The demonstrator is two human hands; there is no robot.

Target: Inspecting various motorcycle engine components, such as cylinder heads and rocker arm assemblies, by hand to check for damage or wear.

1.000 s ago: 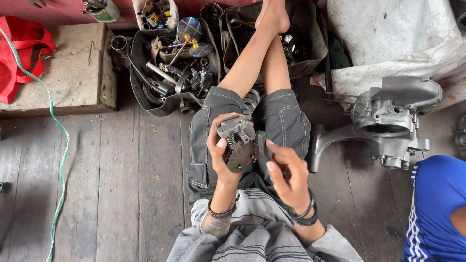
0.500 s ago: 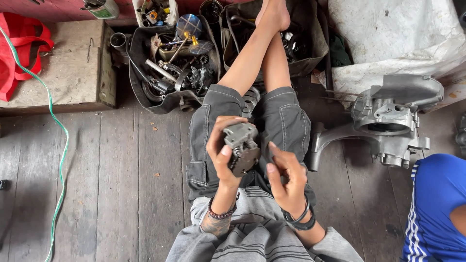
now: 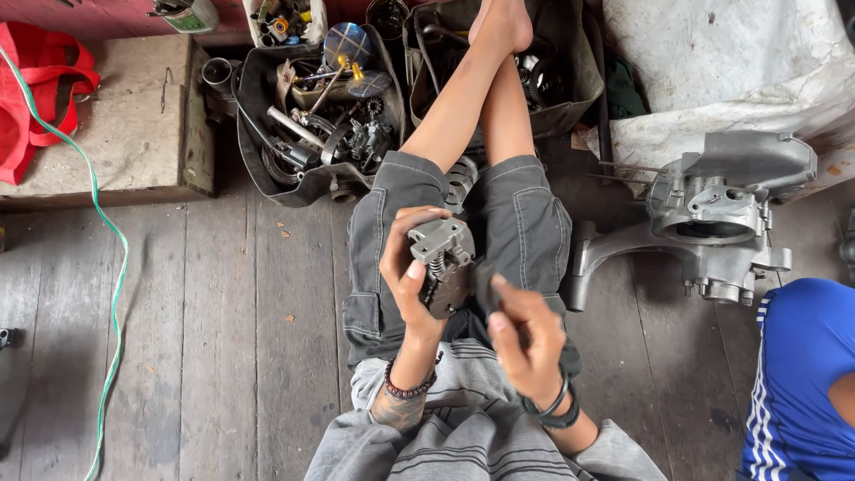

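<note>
Over my lap, my left hand (image 3: 408,272) grips a small grey metal engine part (image 3: 443,264) with a spring showing on its side. My right hand (image 3: 525,337) is just right of it, fingers curled around a small dark piece that touches the part's lower right edge; what the piece is I cannot tell. I sit on a wooden floor in grey shorts, legs stretched forward.
A black tray of metal parts and tools (image 3: 313,116) lies ahead left, a second dark bin (image 3: 570,80) beyond my feet. A large grey engine casing (image 3: 712,218) sits right. A person in blue (image 3: 802,374) is at lower right. A green cord (image 3: 111,294) and red bag (image 3: 40,93) are left.
My left hand has tilted the metal part slightly and my right hand has shifted a little lower and to the right beside it.
</note>
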